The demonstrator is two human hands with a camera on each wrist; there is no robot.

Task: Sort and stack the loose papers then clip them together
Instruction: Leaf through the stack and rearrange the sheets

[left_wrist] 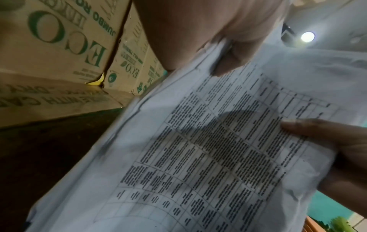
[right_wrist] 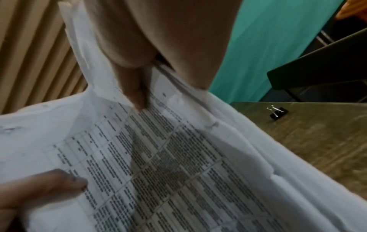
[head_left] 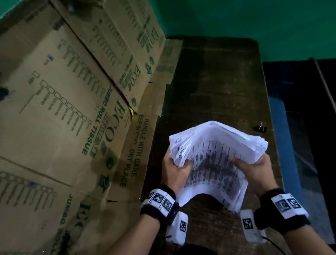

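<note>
A thick, curling stack of printed papers (head_left: 214,159) is held above the dark wooden table (head_left: 211,88). My left hand (head_left: 177,170) grips the stack's left edge, thumb on the top sheet. My right hand (head_left: 252,170) grips its right edge, thumb on top as well. The top sheet (left_wrist: 218,149) shows a table of dense text, and it fills most of the right wrist view (right_wrist: 158,164) too. A black binder clip (head_left: 261,127) lies on the table near its right edge, apart from both hands; the same binder clip (right_wrist: 278,112) shows in the right wrist view.
Tall cardboard boxes (head_left: 54,115) printed ECO Jumbo Roll Tissue stand along the table's left side, with a flap (head_left: 141,145) lying on the table. A green wall (head_left: 263,0) is behind. Right of the table edge are a blue surface (head_left: 285,141) and dark furniture.
</note>
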